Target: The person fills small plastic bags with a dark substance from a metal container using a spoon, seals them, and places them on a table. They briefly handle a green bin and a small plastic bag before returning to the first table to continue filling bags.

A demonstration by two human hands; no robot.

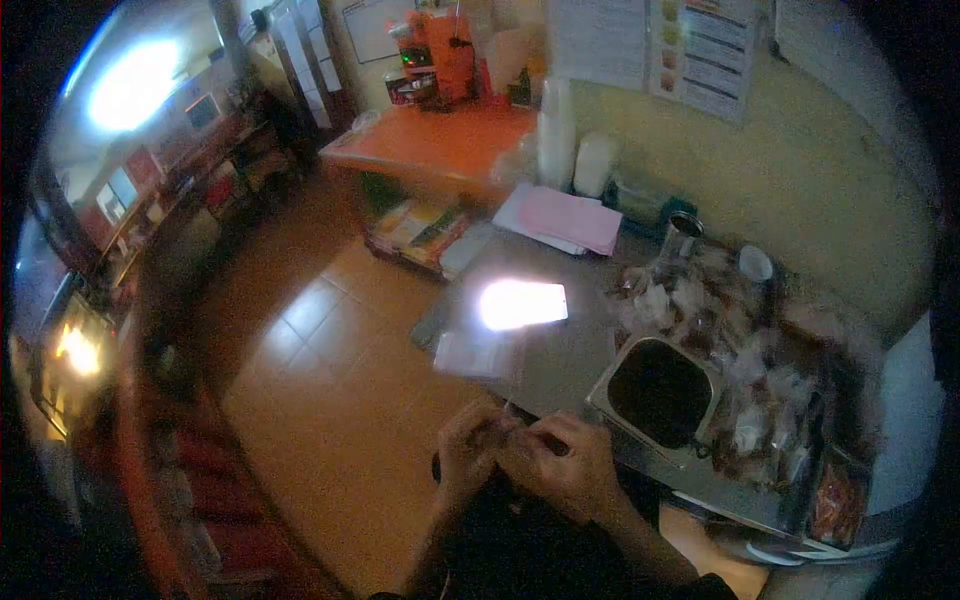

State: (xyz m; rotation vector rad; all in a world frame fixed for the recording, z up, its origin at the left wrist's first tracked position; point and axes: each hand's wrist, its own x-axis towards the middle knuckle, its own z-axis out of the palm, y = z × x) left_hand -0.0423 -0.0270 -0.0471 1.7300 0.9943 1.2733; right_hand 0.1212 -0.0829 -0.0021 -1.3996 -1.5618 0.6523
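Note:
My left hand (468,445) and my right hand (570,465) are close together in front of my body, just off the table's near edge. The fingers of both are closed and meet around something small and thin that I cannot make out; blur and the fingers hide most of it. A brightly glowing phone-like screen (523,304) lies on the grey tabletop (570,368) beyond my hands. Near it is a stack of clear plastic bags (474,354). To the right of my right hand stands a square metal pan (597,393) with dark contents.
Several tied clear plastic bags (745,385) with brownish contents crowd the table's right side. Behind them stand a metal-rimmed container (683,236) and a white cup (755,264). Pink cloth or paper (570,220) lies at the back, beside an orange counter (440,145).

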